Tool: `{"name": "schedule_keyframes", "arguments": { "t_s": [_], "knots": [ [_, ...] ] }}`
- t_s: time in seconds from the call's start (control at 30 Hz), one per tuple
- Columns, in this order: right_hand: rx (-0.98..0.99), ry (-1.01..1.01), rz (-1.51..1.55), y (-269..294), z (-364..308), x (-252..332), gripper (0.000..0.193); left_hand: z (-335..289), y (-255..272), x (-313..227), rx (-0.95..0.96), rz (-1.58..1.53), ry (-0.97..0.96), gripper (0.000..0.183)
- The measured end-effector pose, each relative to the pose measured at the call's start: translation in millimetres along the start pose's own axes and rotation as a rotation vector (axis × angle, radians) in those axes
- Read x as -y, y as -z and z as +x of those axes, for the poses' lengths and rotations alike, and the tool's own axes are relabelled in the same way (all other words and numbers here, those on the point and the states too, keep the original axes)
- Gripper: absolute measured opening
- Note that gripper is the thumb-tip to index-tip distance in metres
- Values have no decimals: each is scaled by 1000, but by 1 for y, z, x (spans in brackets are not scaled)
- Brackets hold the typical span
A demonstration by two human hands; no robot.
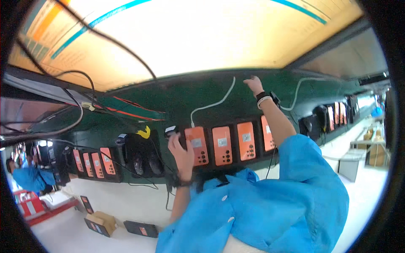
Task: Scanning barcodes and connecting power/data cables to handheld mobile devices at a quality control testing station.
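Blue loose-fitting smock fabric fills the lower centre and lower right of the view, with both forearms rising out of it. Above it, a large backlit cream-and-white overhead panel with teal and orange stripes spans the upper half; its lower edge curves along a dark green back wall. A white worktop runs across the lower left and continues at the right edge, with open surface between the boxes lying on it. Along the wall, a dark rack holds a row of four orange-backed rectangular phones standing upright side by side, edges close together. The left hand is raised with the palm against the left edge of the leftmost orange phone; its fingers curl around a small dark object, but whether they grip it firmly cannot be told. The right hand reaches high on the green wall, well apart from the rack, fingers spread and loosely open near the upper end of a white cable that drops to the leftmost phone. A black-and-white wristband sits on that wrist. Farther left, a second rack of orange phones stands near a black holder. A small brown cardboard box and a flat dark box lie on the worktop, apart from each other. Another person in blue stands at the far left.
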State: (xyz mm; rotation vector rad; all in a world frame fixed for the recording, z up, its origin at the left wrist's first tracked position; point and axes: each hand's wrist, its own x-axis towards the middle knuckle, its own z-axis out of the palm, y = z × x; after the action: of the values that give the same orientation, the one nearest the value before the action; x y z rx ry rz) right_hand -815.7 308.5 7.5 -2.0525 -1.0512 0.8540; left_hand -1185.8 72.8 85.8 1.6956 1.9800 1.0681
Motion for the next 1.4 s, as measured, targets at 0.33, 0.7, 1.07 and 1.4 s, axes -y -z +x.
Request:
{"name": "schedule_keyframes", "arguments": {
  "t_s": [0.33,0.7,1.07,1.4],
  "knots": [
    [119,435,-140,-17,139,-28,58,-120,-2,-45,127,-150,395,23],
    [106,842,-267,93,-119,56,25,-34,-83,-84,492,-1125,587,33],
    [27,-177,1164,130,-361,25,67,38,-126,-92,626,-1660,942,27],
    [-104,-242,1222,233,-547,-62,104,-26,-53,-110,686,-915,-88,59]
  ]
}}
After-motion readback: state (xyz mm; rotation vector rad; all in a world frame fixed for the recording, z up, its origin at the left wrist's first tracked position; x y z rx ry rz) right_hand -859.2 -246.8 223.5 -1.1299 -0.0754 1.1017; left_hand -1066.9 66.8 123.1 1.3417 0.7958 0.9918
